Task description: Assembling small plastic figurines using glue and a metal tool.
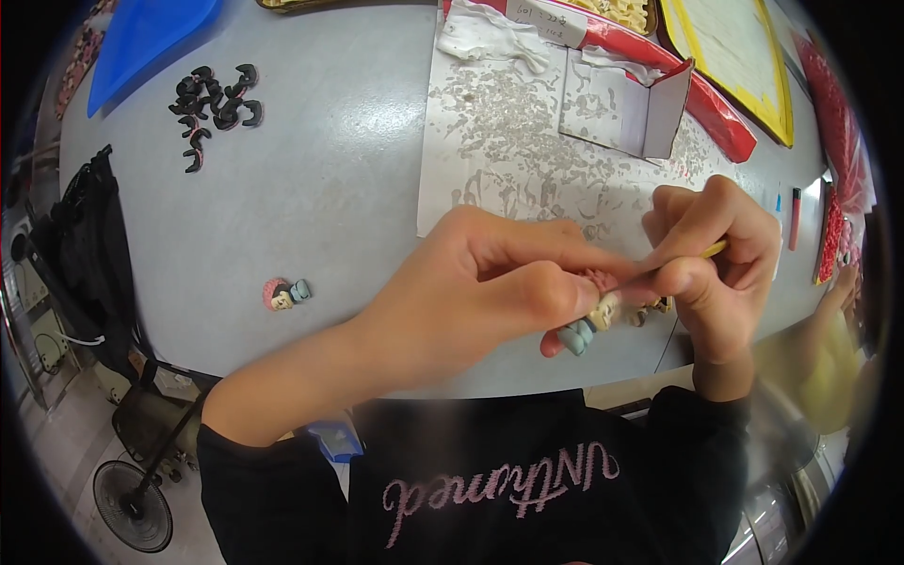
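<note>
While left fingers (556, 288) pinch a figurine (603, 313), right fingers (689, 279) clasp a tool (716, 250).

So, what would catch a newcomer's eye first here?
Probably the small pink-haired figurine pinched in the left hand, right of centre, with a thin yellow-ended tool in the right hand. Then the curved black pieces clustered at upper left, and a second figurine lying on the grey table at left.

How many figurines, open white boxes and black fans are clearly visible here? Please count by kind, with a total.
Figurines: 2 (loose figurine, held figurine)
Open white box: 1
Black fan: 1
Total: 4
One partly hidden item beside the held figurine is not counted.
</note>
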Demonstrator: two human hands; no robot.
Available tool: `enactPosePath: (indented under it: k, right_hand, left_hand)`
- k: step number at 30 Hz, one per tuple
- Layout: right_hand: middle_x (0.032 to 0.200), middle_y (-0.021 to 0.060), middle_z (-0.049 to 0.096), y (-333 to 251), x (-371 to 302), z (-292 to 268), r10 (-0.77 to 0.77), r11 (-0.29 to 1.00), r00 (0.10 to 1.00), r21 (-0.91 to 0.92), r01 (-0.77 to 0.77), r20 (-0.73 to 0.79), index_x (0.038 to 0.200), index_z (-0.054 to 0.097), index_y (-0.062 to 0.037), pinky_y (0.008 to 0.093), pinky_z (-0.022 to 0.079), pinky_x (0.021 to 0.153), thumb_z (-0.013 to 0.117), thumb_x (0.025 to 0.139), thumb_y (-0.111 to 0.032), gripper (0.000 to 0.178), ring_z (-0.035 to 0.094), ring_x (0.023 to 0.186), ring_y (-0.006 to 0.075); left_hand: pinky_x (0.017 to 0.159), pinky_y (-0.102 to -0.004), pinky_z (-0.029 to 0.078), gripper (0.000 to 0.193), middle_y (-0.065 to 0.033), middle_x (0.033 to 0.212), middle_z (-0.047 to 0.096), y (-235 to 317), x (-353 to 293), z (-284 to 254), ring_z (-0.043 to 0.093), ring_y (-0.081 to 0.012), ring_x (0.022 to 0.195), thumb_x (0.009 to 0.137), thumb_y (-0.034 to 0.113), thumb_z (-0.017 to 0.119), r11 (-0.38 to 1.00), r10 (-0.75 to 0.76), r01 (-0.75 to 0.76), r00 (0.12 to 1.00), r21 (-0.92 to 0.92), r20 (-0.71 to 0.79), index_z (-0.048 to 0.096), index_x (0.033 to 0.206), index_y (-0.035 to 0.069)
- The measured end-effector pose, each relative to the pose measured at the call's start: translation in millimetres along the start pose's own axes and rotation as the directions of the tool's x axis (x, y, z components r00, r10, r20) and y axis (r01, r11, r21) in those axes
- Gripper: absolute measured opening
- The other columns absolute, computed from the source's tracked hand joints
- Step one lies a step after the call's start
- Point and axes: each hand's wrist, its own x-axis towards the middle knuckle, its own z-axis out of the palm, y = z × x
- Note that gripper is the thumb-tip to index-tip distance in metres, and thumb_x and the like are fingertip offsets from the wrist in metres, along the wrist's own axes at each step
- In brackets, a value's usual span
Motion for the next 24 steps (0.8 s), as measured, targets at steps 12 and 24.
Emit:
enactPosePath:
  k: [12, 24]
  right_hand:
    - [0.052, -0.0005, 0.04, -3.3, -5.4, -8.2, -0.29, 0.929, 0.956, -0.251, 0.27, -0.045, 0.065, 0.048, -0.0018, 0.0245, 0.021, 0.047, 0.074, 0.064, -0.031, 0.039, 0.03, 0.05, 0.0085]
    - [0.049, 0.0007, 0.043, -2.7, -1.9, -7.4, -0.369, 0.897, 0.93, -0.263, 0.354, -0.005, 0.066, 0.05, -0.0005, 0.0246, 0.02, 0.045, 0.074, 0.065, -0.025, 0.035, 0.03, 0.048, 0.0084]
  left_hand:
    - [0.056, -0.0238, 0.035, 0.047, -0.002, 0.074, 0.04, 2.7, 0.3, 4.2, 0.044, -0.013, 0.065, 0.07, 0.013, 0.048, 0.998, 0.043, -0.043, 0.999, -0.036, -0.012, 0.052, 0.106, -0.016]
    - [0.056, -0.0234, 0.035, 0.047, -0.0029, 0.076, 0.04, 1.4, 0.4, 3.4, 0.043, -0.0126, 0.065, 0.071, 0.015, 0.047, 0.998, 0.056, -0.056, 0.998, -0.014, -0.004, 0.052, 0.107, -0.015]
